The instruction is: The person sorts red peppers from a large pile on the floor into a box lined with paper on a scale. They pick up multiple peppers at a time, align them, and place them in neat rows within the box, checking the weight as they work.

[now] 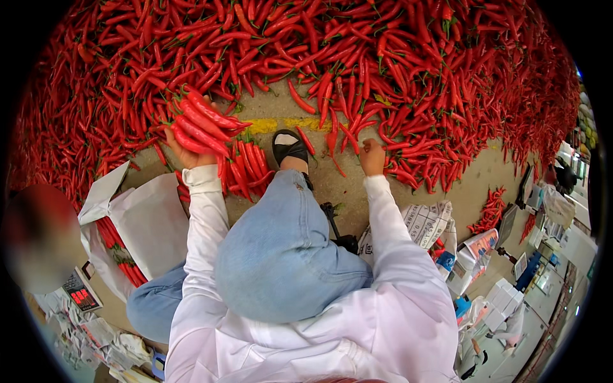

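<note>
My left hand (181,152) cradles a bunch of long red chilli peppers (203,120), lying side by side across the palm. Just below this bunch, more red chillies (248,165) lie in a neat row on the floor by my knee. My right hand (373,159) is low over the floor at the edge of the heap, fingers curled. A single chilli (350,138) ends right at its fingertips; whether they pinch it is not visible. In front of me spreads a large heap of loose red chillies (287,43) with green stems.
At left stands an open white carton (151,222) with chillies inside. A digital scale display (82,291) sits behind it. A printed woven sack (431,222) is by my right arm. My sandalled foot (289,147) rests near a yellow floor line (263,126). Small chilli piles (488,210) lie farther right.
</note>
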The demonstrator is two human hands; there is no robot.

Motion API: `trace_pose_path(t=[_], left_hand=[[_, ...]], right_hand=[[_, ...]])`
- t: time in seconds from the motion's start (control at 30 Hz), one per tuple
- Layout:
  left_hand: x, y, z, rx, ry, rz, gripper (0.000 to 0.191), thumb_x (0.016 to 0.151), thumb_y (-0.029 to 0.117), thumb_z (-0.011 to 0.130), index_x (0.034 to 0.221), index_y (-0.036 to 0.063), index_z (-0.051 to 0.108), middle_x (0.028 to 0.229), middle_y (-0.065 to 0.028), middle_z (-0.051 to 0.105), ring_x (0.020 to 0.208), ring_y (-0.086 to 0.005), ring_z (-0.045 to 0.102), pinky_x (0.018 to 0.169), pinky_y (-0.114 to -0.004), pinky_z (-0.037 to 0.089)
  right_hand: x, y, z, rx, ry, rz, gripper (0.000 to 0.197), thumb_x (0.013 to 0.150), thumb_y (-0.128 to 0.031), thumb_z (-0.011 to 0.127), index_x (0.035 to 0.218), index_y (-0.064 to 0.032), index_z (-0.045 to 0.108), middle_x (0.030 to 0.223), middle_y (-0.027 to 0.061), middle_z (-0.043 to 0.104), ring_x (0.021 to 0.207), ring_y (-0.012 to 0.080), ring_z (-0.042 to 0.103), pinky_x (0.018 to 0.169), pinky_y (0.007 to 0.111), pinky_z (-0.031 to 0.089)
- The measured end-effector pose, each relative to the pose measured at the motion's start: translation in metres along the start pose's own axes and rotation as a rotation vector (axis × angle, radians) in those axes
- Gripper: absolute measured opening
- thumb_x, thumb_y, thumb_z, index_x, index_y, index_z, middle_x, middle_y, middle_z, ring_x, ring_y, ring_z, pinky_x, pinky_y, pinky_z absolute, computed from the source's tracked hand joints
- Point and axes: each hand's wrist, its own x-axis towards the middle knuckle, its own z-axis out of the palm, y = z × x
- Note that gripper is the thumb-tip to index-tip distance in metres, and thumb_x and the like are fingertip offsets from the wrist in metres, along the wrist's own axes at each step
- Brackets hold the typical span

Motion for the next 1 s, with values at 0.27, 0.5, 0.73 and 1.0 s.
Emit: trace_pose_path(t=[0.27, 0.5, 0.73, 1.0], left_hand=[[-0.014, 0.011, 0.003, -0.023, -0.062, -0.078, 0.08, 0.076, 0.047, 0.061, 0.134, 0.0038, 0.027, 0.134, -0.0177, 0.033, 0.119, -0.0334, 0.037, 0.104, -0.049, 0.022], [-0.025, -0.036, 0.022, 0.075, 0.088, -0.062, 0.08, 0.075, 0.052, 0.058, 0.133, 0.0056, 0.029, 0.133, -0.0167, 0.036, 0.116, -0.0339, 0.039, 0.101, -0.045, 0.03], [-0.052, -0.062, 0.044, -0.05, -0.067, -0.266, 0.089, 0.069, 0.07, 0.05, 0.136, 0.0156, 0.029, 0.133, -0.0121, 0.038, 0.112, -0.0336, 0.044, 0.096, -0.058, 0.03], [-0.061, -0.062, 0.038, 0.057, -0.07, -0.255, 0.095, 0.065, 0.075, 0.049, 0.135, 0.0127, 0.03, 0.129, -0.0146, 0.042, 0.109, -0.0332, 0.047, 0.097, -0.047, 0.035]], right_hand=[[0.009, -0.011, 0.0, 0.02, -0.091, -0.187, 0.031, 0.068, -0.015, 0.067, 0.097, -0.0109, 0.058, 0.077, 0.0115, 0.059, 0.067, 0.0288, 0.06, 0.059, 0.04, 0.049], [0.02, -0.074, 0.001, -0.06, -0.21, -0.786, 0.029, 0.07, -0.011, 0.061, 0.097, -0.013, 0.052, 0.089, 0.0087, 0.057, 0.066, 0.0268, 0.06, 0.058, 0.037, 0.049], [0.015, -0.084, 0.066, -0.081, -0.471, -0.356, 0.028, 0.069, -0.014, 0.061, 0.092, -0.0032, 0.049, 0.085, 0.0182, 0.057, 0.077, 0.035, 0.059, 0.065, 0.044, 0.048], [0.002, -0.084, 0.103, 0.261, -0.201, 0.109, 0.031, 0.066, -0.016, 0.067, 0.087, 0.0034, 0.053, 0.085, 0.0239, 0.058, 0.078, 0.0387, 0.058, 0.068, 0.046, 0.047]])
